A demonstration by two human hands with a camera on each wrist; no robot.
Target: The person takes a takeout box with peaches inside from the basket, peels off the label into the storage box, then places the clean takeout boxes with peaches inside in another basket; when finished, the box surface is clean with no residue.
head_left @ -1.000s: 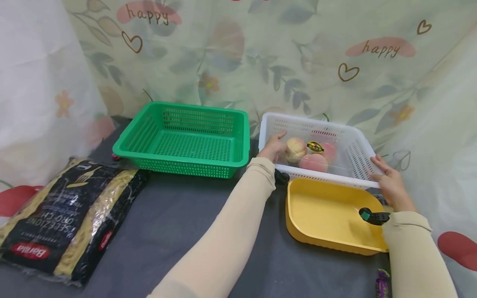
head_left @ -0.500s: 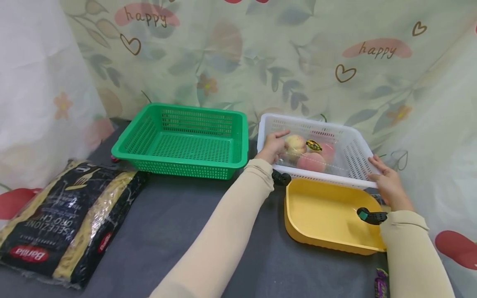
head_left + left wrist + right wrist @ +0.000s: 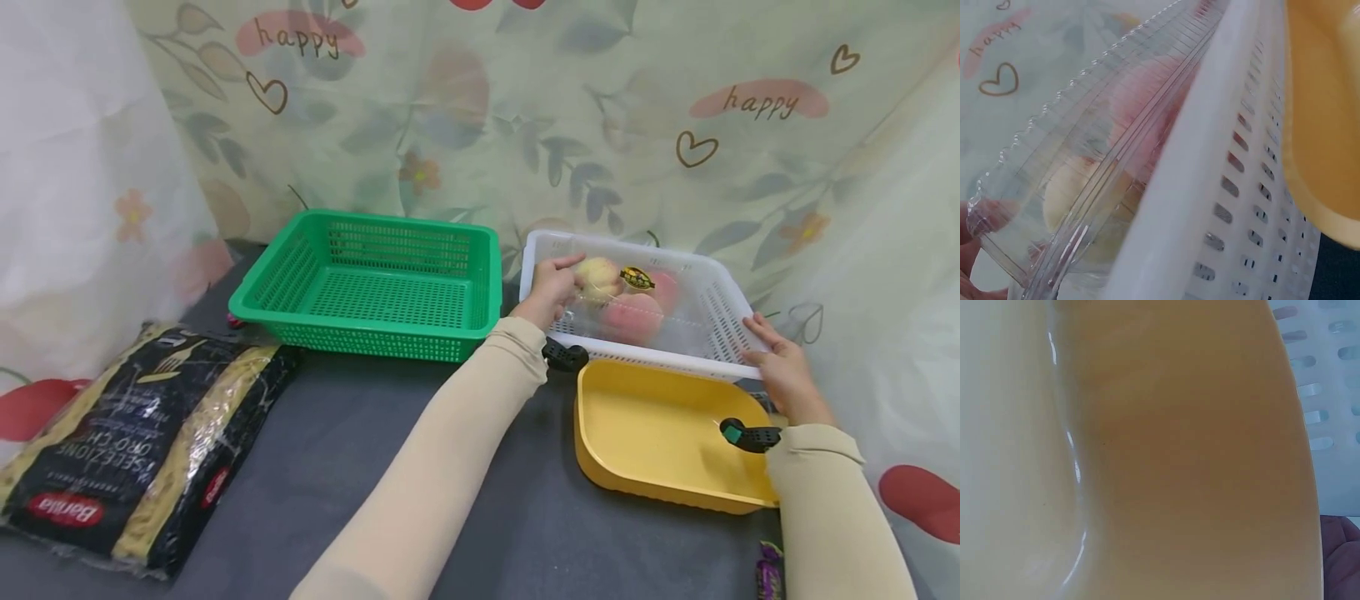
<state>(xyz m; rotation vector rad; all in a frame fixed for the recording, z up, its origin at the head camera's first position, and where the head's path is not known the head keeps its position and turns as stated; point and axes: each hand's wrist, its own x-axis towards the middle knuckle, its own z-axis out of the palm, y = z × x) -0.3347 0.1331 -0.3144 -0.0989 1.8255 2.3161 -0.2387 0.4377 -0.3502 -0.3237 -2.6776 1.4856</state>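
A clear plastic clamshell box [image 3: 1079, 119] holding several peaches [image 3: 633, 318] is tilted inside the white slotted basket [image 3: 716, 363]. My left hand [image 3: 551, 293] grips the box at its left end, index finger stretched along it; in the left wrist view only some fingertips [image 3: 972, 250] show at the box's corner. A black and yellow label [image 3: 637, 279] is on the box. My right hand [image 3: 789, 372] holds the right front corner of the basket by its rim. In the right wrist view just a bit of that hand [image 3: 1342, 556] appears at the edge.
A yellow tub [image 3: 675, 433] stands right in front of the white basket, under my right wrist. To the left are a green basket [image 3: 375, 321] and a Barilla pasta bag [image 3: 127, 442]. A purple-wrapped sweet [image 3: 769, 573] lies near the front right. A printed curtain [image 3: 450, 117] hangs behind.
My left hand has raised the peach box a little, tilting it up inside the basket. My right hand has stayed on the basket's corner.
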